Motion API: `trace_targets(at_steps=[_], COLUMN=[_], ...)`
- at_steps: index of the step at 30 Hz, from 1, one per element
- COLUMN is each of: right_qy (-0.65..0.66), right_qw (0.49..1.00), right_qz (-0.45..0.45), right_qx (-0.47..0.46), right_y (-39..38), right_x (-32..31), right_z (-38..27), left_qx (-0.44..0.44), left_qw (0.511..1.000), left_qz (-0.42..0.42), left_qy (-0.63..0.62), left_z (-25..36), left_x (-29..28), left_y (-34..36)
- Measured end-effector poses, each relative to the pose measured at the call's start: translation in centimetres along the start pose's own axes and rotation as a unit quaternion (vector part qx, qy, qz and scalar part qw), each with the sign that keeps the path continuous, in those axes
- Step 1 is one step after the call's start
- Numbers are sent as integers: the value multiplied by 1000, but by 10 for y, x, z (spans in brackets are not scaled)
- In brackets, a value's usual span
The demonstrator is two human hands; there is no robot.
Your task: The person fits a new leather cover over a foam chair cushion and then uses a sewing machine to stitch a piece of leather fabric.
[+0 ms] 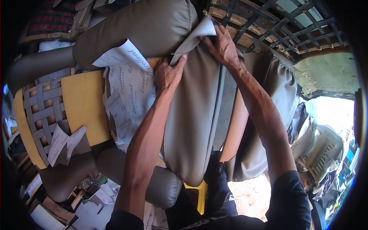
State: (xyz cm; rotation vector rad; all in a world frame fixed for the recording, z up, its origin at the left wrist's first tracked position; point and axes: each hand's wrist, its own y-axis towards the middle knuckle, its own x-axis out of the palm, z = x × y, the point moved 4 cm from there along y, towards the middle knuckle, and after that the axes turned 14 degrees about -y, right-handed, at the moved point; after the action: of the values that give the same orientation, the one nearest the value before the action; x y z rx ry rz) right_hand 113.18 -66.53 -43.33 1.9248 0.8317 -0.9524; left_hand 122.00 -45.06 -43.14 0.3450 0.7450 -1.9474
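Note:
A sofa frame lies in front of me, partly covered in grey-brown leatherette [191,115]. My left hand [168,74] presses flat on the cover near its top, fingers spread, next to the white printed backing of the fabric [132,82]. My right hand [221,46] pinches a folded flap of the same cover [199,32] at the upper edge and pulls it taut. Yellow foam [85,105] shows to the left of the backing.
Grey webbing straps [42,115] cross the sofa's open frame at left. A padded armrest [142,25] lies above, another [165,188] near my lap. A wooden lattice frame [283,27] stands at upper right. Scraps and tools litter the floor [92,191]. A yellow stool [200,193] sits below.

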Motion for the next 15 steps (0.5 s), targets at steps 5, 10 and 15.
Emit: trace_targets(at_steps=[5, 10, 15], right_qy=[-73, -91, -100], right_qw=[981, 945, 917], right_qz=[-34, -240, -315], right_qx=[-174, -202, -221], right_y=[5, 24, 31], right_x=[-17, -9, -4], right_z=[-9, -11, -12], left_qx=[36, 34, -9], left_qw=[999, 999, 1000], left_qz=[-8, -31, -10], left_qy=[26, 15, -19], left_z=[6, 3, -5], left_x=[12, 13, 15], left_y=[-1, 11, 8])
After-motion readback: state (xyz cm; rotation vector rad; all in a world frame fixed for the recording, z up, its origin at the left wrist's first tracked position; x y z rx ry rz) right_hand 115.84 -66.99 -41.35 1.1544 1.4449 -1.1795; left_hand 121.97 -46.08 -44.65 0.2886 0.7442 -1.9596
